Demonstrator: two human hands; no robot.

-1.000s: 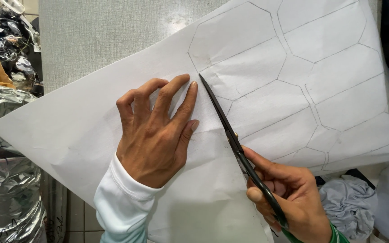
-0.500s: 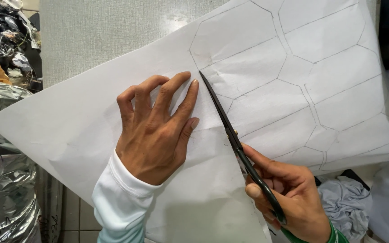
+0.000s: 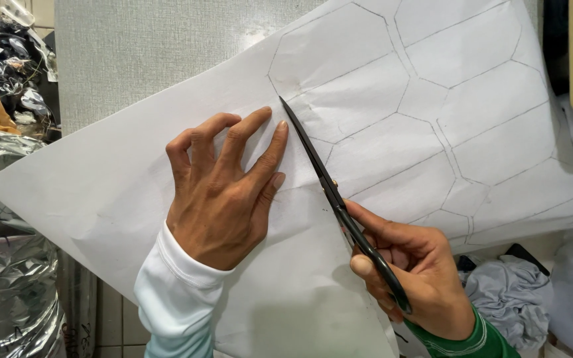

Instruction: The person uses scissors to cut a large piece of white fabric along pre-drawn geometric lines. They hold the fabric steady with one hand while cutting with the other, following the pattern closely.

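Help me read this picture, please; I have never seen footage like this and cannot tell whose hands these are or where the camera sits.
The camera is worn on a person's head and looks down, so both hands belong to that person. The left hand, in a white sleeve, lies flat with spread fingers on a big white paper sheet marked with pencilled six-sided outlines. The right hand, with a green cuff, holds black scissors; the blades point up the sheet beside the left fingertips. The sheet rests on a grey table. Crinkled silver foil wrap lies at the left, and grey cloth at the lower right.
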